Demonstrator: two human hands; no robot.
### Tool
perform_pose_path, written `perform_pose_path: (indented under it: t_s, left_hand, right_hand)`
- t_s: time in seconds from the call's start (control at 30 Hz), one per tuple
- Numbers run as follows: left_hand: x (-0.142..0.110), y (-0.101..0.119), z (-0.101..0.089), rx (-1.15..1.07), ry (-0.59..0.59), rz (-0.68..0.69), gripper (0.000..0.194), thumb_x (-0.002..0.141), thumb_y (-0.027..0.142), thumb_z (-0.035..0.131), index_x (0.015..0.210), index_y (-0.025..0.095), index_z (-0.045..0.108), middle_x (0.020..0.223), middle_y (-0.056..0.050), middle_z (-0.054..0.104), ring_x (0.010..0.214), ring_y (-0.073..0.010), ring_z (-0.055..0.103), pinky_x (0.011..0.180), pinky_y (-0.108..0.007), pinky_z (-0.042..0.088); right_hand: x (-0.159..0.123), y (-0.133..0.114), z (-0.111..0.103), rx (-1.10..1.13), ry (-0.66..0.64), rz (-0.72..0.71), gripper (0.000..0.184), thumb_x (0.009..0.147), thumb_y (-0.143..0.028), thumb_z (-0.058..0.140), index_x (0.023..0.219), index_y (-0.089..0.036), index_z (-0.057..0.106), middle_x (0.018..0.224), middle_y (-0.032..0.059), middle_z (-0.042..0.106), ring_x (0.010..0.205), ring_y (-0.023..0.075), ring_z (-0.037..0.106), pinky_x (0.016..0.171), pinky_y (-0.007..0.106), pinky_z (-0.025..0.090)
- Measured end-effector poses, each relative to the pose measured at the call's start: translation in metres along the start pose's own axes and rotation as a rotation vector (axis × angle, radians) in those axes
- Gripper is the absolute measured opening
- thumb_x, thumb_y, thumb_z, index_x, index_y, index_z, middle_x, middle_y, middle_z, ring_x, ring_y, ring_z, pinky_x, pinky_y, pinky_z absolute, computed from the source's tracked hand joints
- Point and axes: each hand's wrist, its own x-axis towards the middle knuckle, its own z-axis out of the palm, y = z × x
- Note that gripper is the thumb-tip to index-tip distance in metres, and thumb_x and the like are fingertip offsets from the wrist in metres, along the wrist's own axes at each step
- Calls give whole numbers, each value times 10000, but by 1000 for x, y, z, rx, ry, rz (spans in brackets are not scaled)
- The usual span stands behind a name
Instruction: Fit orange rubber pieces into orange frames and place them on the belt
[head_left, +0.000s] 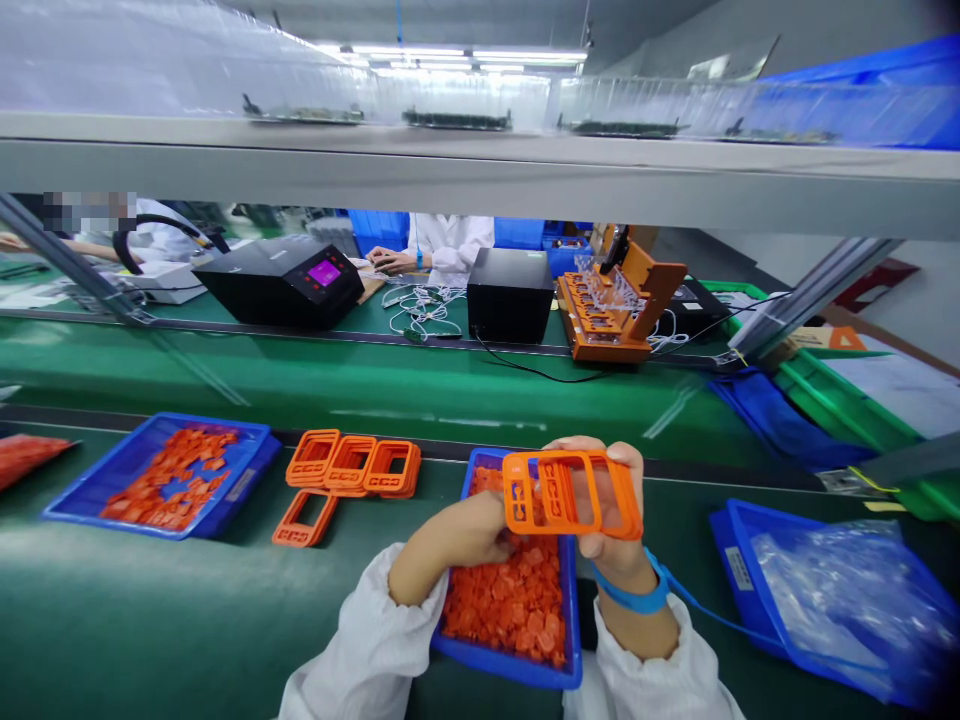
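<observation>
My right hand (611, 500) holds an orange plastic frame (571, 492) upright above a blue tray (571, 610), fingers wrapped round its right edge. The tray is filled with several small orange parts (510, 600). My left hand (469, 530) is closed in a pinch at the frame's lower left corner, just over the parts; what it pinches is too small to make out. A blue wrist strap (636, 595) with a cord sits on my right wrist.
A stack of orange frames (352, 465) and a single frame (304, 520) lie left of the tray. Another blue tray (247, 480) of orange scraps sits far left. A blue tray with plastic bags (832, 590) is at right. Black boxes, an orange fixture (615, 305) and another person are beyond the belt.
</observation>
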Motion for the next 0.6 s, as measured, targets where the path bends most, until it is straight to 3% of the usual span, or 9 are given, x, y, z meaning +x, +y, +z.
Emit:
perform_pose_path:
  t_s: [0.1, 0.2, 0.27, 0.37, 0.47, 0.6]
  left_hand:
    - [-2, 22, -19, -119, 148, 8, 378, 963, 142, 629, 1294, 259, 771, 1301, -86, 764, 1198, -257, 705, 1064, -348, 526]
    - [-8, 39, -30, -204, 394, -85, 210, 1012, 246, 649, 1129, 214, 821, 1129, -98, 776, 1087, -241, 708, 1003, -347, 536]
    - [-11, 44, -30, -365, 588, -150, 172, 972, 318, 733, 1014, 180, 827, 1026, -100, 760, 979, -224, 706, 909, -326, 555]
    - [-9, 49, -24, -762, 799, -250, 276, 816, 372, 909, 914, 148, 782, 861, -73, 750, 796, -191, 706, 745, -280, 559]
    - [-3, 58, -17, -1027, 895, -303, 391, 658, 338, 1020, 858, 142, 747, 732, -27, 719, 695, -160, 680, 678, -245, 545]
    - [5, 72, -6, -1280, 908, -244, 461, 658, 418, 1030, 936, 146, 783, 970, -62, 776, 834, -169, 714, 780, -275, 588]
  right_hand:
    - [0, 0, 0, 28, -24, 2, 709, 835, -452, 958, 1408, -419, 542, 1395, 60, 649, 1313, 271, 660, 1063, 463, 623]
    - [-1, 1, 0, 20, -37, 5, 703, 844, -436, 954, 1413, -414, 543, 1406, 61, 650, 1318, 269, 659, 1075, 460, 617]
    - [-2, 3, 0, 3, -46, 15, 689, 854, -438, 945, 1410, -407, 539, 1406, 69, 650, 1311, 280, 665, 1061, 483, 625]
    - [-3, 7, 1, -53, -59, 3, 695, 849, -472, 941, 1402, -385, 530, 1380, 89, 666, 1292, 309, 679, 1092, 565, 600]
    - [-5, 11, 4, -139, -72, -16, 716, 833, -505, 944, 1395, -361, 523, 1348, 103, 685, 1272, 329, 697, 1192, 643, 498]
    - [-6, 16, 12, -133, -133, 13, 689, 860, -466, 931, 1412, -372, 529, 1392, 113, 665, 1338, 335, 666, 1142, 604, 553]
